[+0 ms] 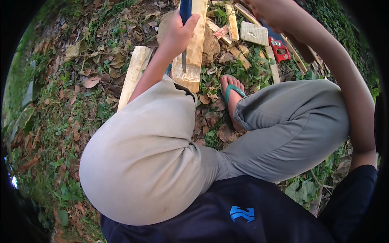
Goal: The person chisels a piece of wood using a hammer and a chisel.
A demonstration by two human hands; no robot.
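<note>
My left hand (179, 35) is wrapped round a chisel (186, 11) with a dark blue handle. Its narrow metal blade points down, the tip touching the near end of a long pale wooden board (195, 50). A shallow, rough cut area shows in the wood around the tip. At the upper right, my right hand (270, 15) is raised beside the frame's top edge. It is partly cut off, and its fingers are too unclear to tell what they hold, if anything. Below it lies a red tool part (279, 49) with holes.
Several wood offcuts, including a square block (254, 33), lie beyond my foot (232, 91) in a green flip-flop. A stone (210, 46) sits beside the board. Another plank (137, 69) lies at the left. Dry leaves and green plants cover the ground.
</note>
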